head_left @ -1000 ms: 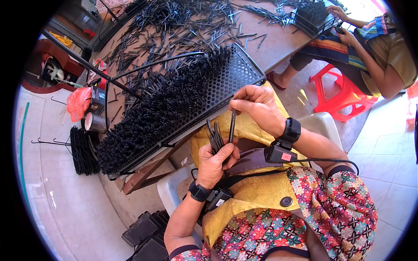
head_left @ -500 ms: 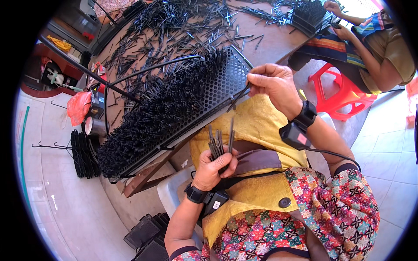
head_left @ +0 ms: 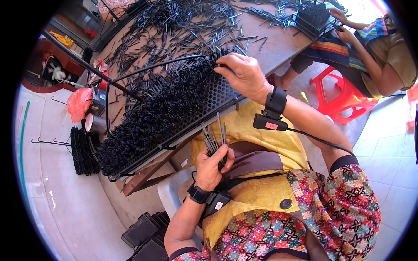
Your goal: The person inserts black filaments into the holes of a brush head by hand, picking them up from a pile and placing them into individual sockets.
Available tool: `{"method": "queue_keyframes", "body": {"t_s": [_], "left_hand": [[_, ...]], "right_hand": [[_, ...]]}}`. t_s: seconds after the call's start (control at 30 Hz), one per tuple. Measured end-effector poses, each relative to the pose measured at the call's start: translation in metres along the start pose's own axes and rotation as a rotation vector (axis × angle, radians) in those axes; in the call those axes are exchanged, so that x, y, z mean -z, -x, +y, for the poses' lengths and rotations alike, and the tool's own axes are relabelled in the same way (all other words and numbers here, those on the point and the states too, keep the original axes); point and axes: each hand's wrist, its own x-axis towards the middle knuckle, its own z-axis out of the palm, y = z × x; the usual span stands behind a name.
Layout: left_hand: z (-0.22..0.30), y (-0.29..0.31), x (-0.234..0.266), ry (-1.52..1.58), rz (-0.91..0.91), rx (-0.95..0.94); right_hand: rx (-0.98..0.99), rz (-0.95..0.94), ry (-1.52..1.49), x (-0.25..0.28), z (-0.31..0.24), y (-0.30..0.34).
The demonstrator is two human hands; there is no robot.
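Pale tiled floor (head_left: 65, 209) is seen under a brown wooden worktable (head_left: 278, 48), viewed from above. Nearest, a yellow apron (head_left: 261, 139) over a flowered garment is worn, and a black wrist device is strapped on each forearm. Left hand (head_left: 212, 167) is closed around a small bundle of thin black rods (head_left: 214, 138), held low over the lap; rods' long axis is pointed up and away, toward the perforated black tray (head_left: 204, 102). Tray is tilted against the table's near edge, its left and middle part packed with upright black rods, its right part shown as bare holes. Right hand (head_left: 244, 75) is reached farther out, at the tray's upper right edge, fingertips pinched together on what looks like a single rod at the border of the filled area; the rod itself is hardly told from its neighbours. Bundle lies below and nearer than the right hand, so right hand is the one at the holes. Loose black rods (head_left: 183, 21) are scattered across the tabletop beyond. Far right, another person on a red plastic stool (head_left: 344, 95) is seen handling a smaller tray (head_left: 311, 19).
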Motion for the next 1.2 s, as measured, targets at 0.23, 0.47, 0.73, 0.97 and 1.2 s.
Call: {"method": "queue_keyframes", "body": {"t_s": [0.23, 0.47, 0.73, 0.97, 1.2], "left_hand": [[0.0, -0.001, 0.001, -0.016, 0.004, -0.006], [0.001, -0.001, 0.001, -0.035, -0.02, -0.034], [0.006, -0.002, -0.003, 0.028, 0.071, -0.065], [0.001, -0.005, -0.002, 0.13, 0.048, -0.056], [-0.003, -0.005, 0.005, 0.122, 0.038, -0.064]], "right_hand": [[0.057, -0.616, 0.345, -0.007, -0.005, -0.015], [-0.375, -0.52, -0.264, 0.014, -0.045, 0.025], [-0.653, -0.33, -0.519, 0.036, -0.069, 0.053], [0.471, -0.407, -0.094, 0.046, -0.082, 0.079], [0.57, -0.7, -0.055, 0.04, -0.094, 0.097]]}}
